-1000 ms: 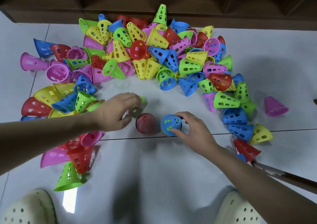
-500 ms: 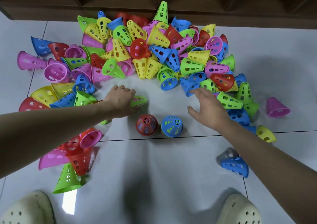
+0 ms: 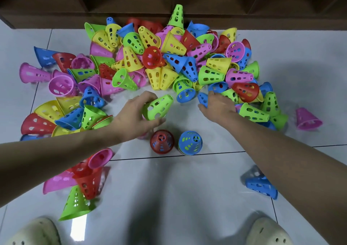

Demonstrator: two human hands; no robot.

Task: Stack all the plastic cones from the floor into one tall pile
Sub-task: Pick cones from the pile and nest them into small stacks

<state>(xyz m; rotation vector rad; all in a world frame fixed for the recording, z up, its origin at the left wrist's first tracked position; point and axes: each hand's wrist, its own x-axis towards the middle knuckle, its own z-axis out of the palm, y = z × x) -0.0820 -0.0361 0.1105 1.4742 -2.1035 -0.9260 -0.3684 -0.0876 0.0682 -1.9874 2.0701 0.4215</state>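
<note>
Many perforated plastic cones in pink, yellow, green, blue and red lie scattered in a heap (image 3: 169, 56) on the white tiled floor. My left hand (image 3: 135, 115) grips a green cone (image 3: 157, 106), lifted and tilted on its side. My right hand (image 3: 217, 105) reaches into the heap and closes its fingers on a blue cone (image 3: 203, 98). Two short upright piles stand in front of me: a red-topped one (image 3: 161, 144) and a blue-topped one (image 3: 190, 145) with green showing through its holes.
A dark wooden cabinet (image 3: 169, 0) runs along the back edge of the floor. A lone blue cone (image 3: 262, 186) lies at the right, a pink one (image 3: 308, 119) farther right. My two pale clogs (image 3: 33, 231) are at the bottom corners.
My left hand has lifted the green cone off the floor and turned it. My right hand has moved from the blue-topped pile forward into the heap to a blue cone.
</note>
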